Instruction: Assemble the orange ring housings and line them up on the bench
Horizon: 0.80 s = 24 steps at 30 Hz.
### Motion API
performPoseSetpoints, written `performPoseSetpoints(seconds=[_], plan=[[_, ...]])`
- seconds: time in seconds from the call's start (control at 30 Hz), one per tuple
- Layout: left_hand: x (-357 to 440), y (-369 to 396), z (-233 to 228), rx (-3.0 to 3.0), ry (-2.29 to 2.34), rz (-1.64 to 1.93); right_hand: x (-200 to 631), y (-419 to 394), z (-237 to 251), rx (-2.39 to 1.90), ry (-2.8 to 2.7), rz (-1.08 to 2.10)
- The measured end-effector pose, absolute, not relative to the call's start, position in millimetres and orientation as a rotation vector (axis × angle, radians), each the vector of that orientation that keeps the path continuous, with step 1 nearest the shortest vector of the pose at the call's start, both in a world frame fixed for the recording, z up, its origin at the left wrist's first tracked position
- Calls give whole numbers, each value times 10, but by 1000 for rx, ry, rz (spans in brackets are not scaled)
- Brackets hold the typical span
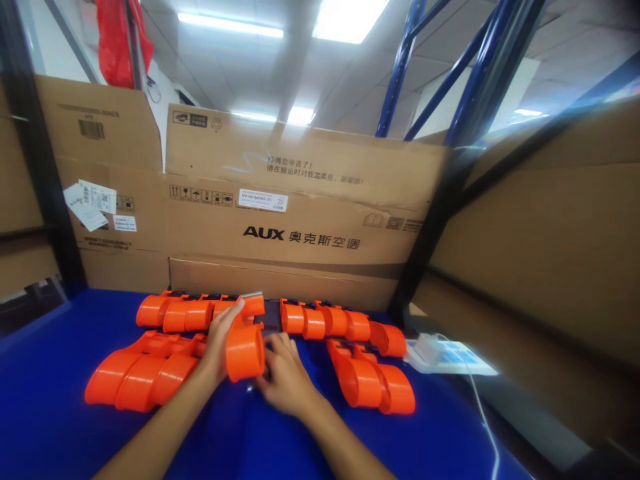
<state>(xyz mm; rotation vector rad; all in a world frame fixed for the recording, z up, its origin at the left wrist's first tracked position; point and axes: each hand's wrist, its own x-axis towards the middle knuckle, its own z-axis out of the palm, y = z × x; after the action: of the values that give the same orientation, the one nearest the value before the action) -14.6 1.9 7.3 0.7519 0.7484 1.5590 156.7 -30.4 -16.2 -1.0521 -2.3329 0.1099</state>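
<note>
My left hand (219,341) is closed around an orange plastic part with a wide round loop (245,353) and holds it up above the blue tabletop (240,440). A flat grey strip shows along the part's upper end. Close by on the right, my right hand (287,377) has its fingers curled in toward the loop. Its fingertips are partly hidden, and whatever they grip cannot be made out. More orange looped parts (143,373) lie on the left, beside my left forearm. Two similar orange parts (373,380) sit to the right of my right hand.
Behind my hands, orange looped parts with dark pieces stand in a left row (187,315) and a right row (325,321). A dark block (271,315) sits between them. Cardboard panels (300,207) wall the back. A power strip (453,357) with a white cable lies right.
</note>
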Motion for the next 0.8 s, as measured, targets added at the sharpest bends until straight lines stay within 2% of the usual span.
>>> performPoseSetpoints(seconds=[0.3,0.8], plan=[[-28,-9,5,980,874,1560,1906,-163,87,-1032,-1580,208],[43,-100,-1,1343,864,1349,1889,-217,135,-936,-1727,143]])
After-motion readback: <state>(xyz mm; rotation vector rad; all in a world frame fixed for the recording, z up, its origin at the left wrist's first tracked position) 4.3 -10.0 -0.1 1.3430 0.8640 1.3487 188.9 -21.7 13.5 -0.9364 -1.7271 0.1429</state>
